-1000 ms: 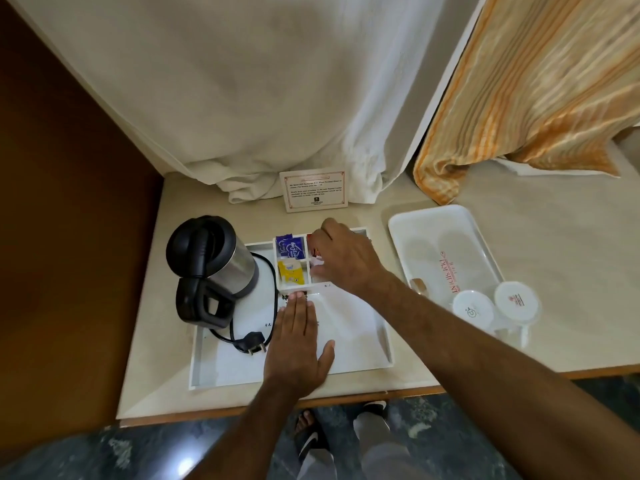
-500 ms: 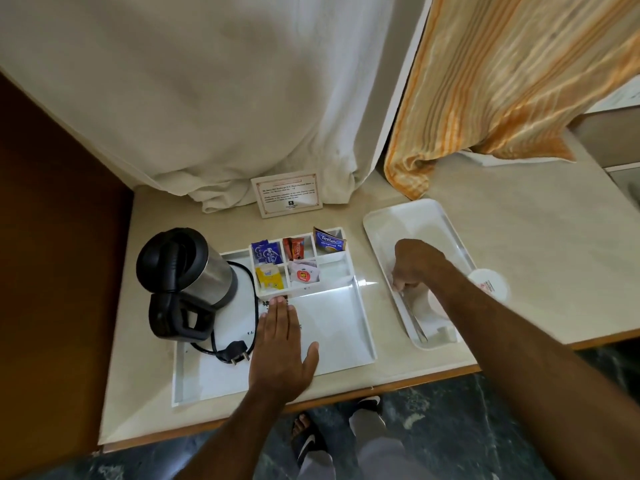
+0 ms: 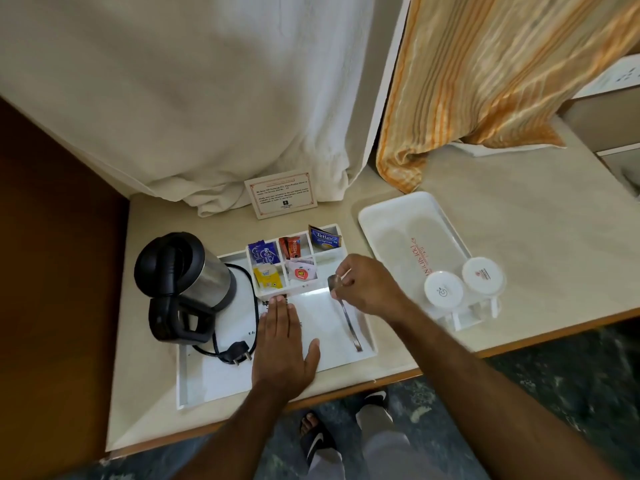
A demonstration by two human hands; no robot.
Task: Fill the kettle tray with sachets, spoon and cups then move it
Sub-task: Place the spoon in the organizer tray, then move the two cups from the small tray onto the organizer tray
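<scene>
The white kettle tray [image 3: 194, 382] lies on the counter with a black and steel kettle [image 3: 187, 275] at its left. Its back compartments hold several sachets [image 3: 298, 261]. My left hand [image 3: 282, 344] rests flat and open on the tray floor. My right hand [image 3: 369, 289] pinches the bowl end of a metal spoon [image 3: 349, 323], whose handle lies along the tray's right side. Two upturned white cups [image 3: 464, 285] stand on a second white tray [image 3: 391, 220] to the right.
A printed card [image 3: 281, 194] leans against a white curtain [image 3: 207, 98] at the back. An orange striped curtain [image 3: 485, 74] hangs at the right. The kettle's black plug [image 3: 239, 353] lies on the tray. The counter's front edge is close to my body.
My right hand left the sachet compartments, reached to the right tray, and has come back over the kettle tray holding the spoon. My left hand stayed flat on the tray.
</scene>
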